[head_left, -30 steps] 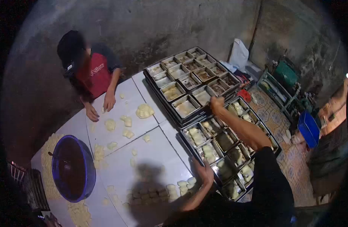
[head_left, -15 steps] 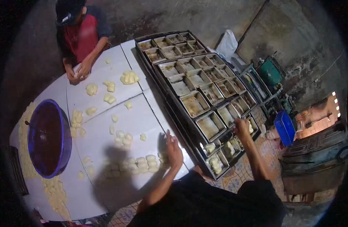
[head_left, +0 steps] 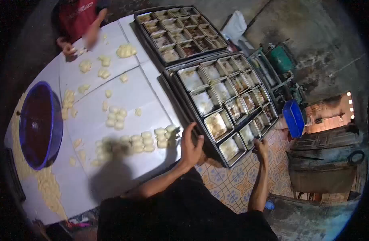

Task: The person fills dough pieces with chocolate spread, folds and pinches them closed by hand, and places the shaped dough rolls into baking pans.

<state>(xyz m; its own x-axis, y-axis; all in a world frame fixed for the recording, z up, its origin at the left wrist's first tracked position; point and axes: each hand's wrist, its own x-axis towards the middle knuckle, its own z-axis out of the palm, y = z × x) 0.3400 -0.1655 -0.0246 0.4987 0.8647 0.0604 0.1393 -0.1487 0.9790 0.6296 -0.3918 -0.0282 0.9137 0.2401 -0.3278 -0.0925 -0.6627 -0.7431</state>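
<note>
In the head view, my right hand point(head_left: 262, 150) is closed at the near edge of a dark baking tray point(head_left: 211, 148) filled with rows of metal loaf tins point(head_left: 231, 148). Beside the tray's near left side is my left hand point(head_left: 190, 149), its thumb and fingers apart; whether it touches the rim I cannot tell. The tins in this tray look bare, with stained bottoms. Rows of pale dough pieces point(head_left: 142, 141) lie on the white table left of my left hand. A smaller group of dough pieces point(head_left: 117, 117) sits farther back.
A second tray of tins point(head_left: 165, 56) stands behind the near one. On the left, a purple basin point(head_left: 56, 140) rests by a flattened dough strip point(head_left: 50, 190). Across the table, a person's hands point(head_left: 91, 37) are at work. A blue crate point(head_left: 293, 118) and green machine point(head_left: 281, 61) stand right.
The near tray has shifted toward me, away from the far tray, and the dough-filled tins at the front are now hidden. My right hand came down to its edge; my left moved beside it.
</note>
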